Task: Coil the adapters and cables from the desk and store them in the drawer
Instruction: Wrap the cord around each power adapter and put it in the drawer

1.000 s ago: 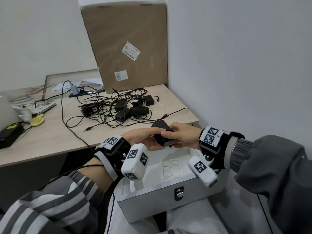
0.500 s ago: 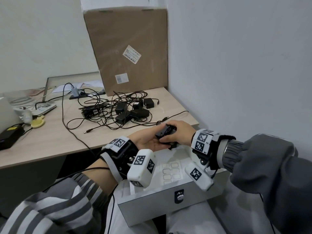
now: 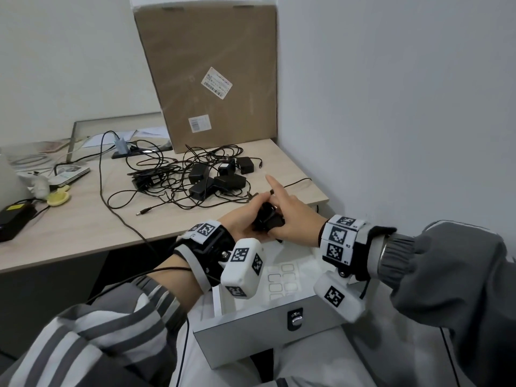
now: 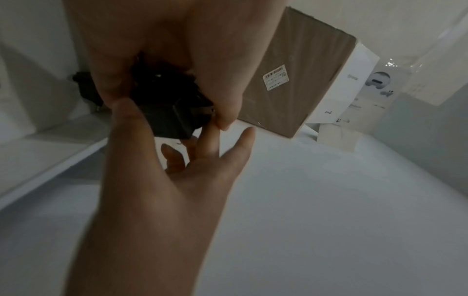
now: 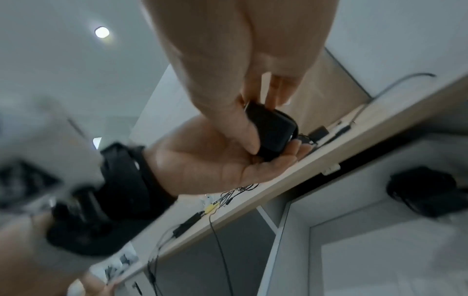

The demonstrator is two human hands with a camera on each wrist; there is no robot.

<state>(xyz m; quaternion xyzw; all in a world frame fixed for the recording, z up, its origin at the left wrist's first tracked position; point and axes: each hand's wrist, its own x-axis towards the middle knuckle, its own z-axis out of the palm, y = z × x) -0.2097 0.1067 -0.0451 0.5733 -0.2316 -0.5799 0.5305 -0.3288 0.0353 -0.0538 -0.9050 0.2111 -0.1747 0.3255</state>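
I hold the adapter over the open drawer, below the desk front edge: right hand pinching it, left hand flat beneath. I judge it rigid and light; its wound cable may spring loose, so grip across the coil.

head: bright, even, soft shadows, edges bowed | left wrist: dim, grainy, left hand soft | right wrist: ceiling lamp glares, lower-left corner motion-blurred
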